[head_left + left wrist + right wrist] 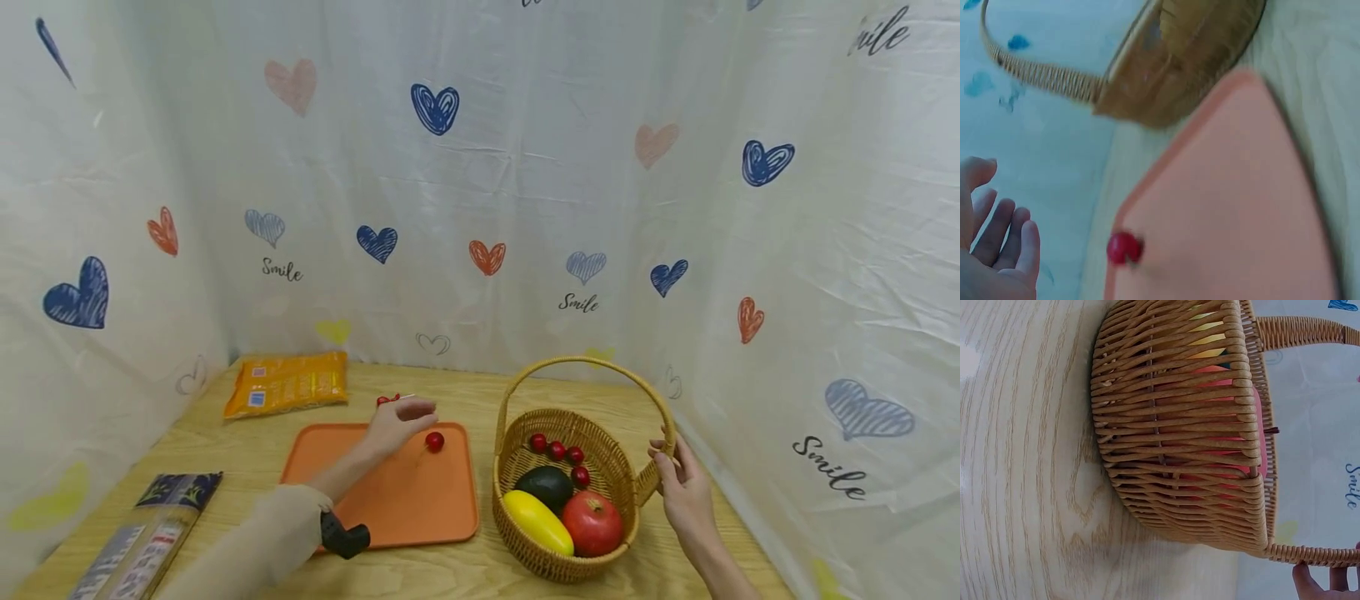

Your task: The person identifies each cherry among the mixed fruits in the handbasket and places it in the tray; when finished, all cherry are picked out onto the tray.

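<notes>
My left hand (401, 425) hovers over the far edge of the orange tray (375, 500), its fingers loosely bent around nothing in the left wrist view. A cherry (435, 442) with a stem lies on the tray just right of that hand. Beyond the tray, small red cherries (386, 400) are partly hidden by the hand. With my right hand (684, 492), I grip the handle of the wicker basket (525, 554) on its right side. Inside the basket are several cherries (557, 451), an avocado (545, 486), a yellow oblong fruit (537, 522) and a pomegranate (592, 523).
An orange packet (292, 385) lies at the back left of the wooden table (442, 575). A long clear-windowed packet (150, 533) lies at the front left. Curtains with printed hearts (487, 167) enclose the back and both sides.
</notes>
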The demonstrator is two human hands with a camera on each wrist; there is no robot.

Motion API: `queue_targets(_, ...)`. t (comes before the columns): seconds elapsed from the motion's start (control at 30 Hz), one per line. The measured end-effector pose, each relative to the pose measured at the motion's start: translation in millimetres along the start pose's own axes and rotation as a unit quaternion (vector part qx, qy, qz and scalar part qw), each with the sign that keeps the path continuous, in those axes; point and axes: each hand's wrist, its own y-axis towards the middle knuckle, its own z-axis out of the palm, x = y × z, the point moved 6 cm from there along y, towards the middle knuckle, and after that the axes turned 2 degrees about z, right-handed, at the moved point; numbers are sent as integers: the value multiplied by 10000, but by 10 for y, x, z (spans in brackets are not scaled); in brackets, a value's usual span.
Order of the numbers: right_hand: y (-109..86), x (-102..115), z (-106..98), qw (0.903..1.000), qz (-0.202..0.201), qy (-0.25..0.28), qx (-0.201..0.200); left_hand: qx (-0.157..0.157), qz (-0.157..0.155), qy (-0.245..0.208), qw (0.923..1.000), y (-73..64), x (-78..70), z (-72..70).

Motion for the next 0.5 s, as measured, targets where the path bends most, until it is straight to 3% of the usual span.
queue_targets(0.17, -3, -3, 3, 10000, 96, 5, -11, 890, 186, -607, 9940, -127, -258, 542)
queue_targets(0.23, -7, -2, 9, 9999, 109, 17, 23, 1112, 202, -741, 9908, -176, -351, 702)
queue_targets(0.5, -11, 1, 6, 9998, 119, 134, 30, 1414, 259, -1010, 9844, -236, -580, 1058)
